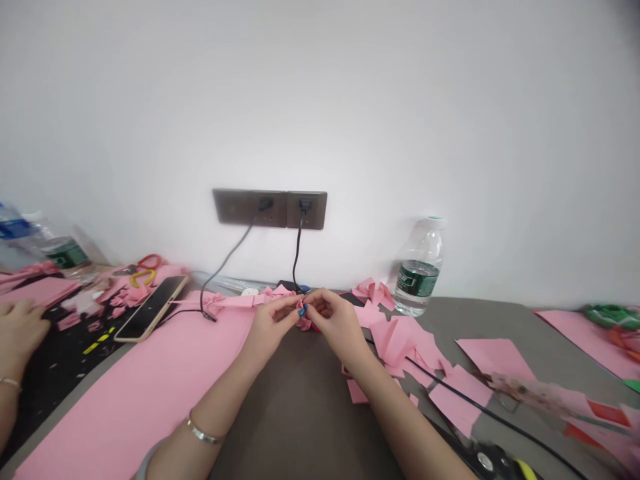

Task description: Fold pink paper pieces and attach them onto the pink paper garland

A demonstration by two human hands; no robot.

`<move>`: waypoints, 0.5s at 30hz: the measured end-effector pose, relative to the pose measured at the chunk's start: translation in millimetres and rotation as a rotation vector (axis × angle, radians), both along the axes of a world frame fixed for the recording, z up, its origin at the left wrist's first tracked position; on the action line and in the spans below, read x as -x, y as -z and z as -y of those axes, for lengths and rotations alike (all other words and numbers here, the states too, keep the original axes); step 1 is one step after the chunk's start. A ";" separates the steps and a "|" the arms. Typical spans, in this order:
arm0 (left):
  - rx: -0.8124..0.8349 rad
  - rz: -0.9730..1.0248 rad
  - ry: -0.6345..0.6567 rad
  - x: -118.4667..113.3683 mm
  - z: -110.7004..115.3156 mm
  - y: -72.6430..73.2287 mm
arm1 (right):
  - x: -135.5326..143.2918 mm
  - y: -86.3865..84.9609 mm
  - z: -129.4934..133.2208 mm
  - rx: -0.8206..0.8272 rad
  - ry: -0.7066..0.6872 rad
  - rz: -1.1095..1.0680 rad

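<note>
Near the far edge of the grey table point(300, 400), my left hand point(277, 323) and my right hand point(336, 321) meet, fingertips pinched together. Between them is a small piece of pink paper point(301, 308), mostly hidden by the fingers. Blue nail polish shows on the fingertips. Below my left forearm lies a large pink sheet point(150, 393). Folded and crumpled pink paper point(403, 343) lies to the right of my right hand.
A water bottle point(419, 267) stands by the wall. A phone point(153, 310), yellow-handled scissors point(143, 277) and paper scraps lie left. Another person's hand point(20, 333) rests at far left. A black cable point(480, 407) crosses the right side; wall sockets point(270, 208) hold plugs.
</note>
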State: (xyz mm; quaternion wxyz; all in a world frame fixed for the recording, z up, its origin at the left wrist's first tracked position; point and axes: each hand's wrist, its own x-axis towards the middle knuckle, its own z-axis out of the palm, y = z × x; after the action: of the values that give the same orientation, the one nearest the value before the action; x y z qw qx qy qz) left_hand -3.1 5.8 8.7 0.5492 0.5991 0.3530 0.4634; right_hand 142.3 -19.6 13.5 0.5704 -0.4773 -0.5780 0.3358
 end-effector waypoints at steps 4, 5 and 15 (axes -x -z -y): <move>0.019 0.039 -0.024 0.1 -1.3 2.0 | -1.0 0.4 -0.1 -0.024 0.001 0.046; 0.023 0.050 -0.023 0.0 -1.6 2.7 | -1.3 0.3 0.1 -0.042 0.013 0.080; 0.058 0.109 -0.012 -2.1 -2.3 10.5 | 1.4 -4.8 3.6 -0.214 0.095 0.305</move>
State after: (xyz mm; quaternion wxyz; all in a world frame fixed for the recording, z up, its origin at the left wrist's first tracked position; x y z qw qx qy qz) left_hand -1.0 8.1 -1.9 0.5819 0.5546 0.3396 0.4883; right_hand 140.9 -23.3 18.4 0.5389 -0.4860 -0.6669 0.1692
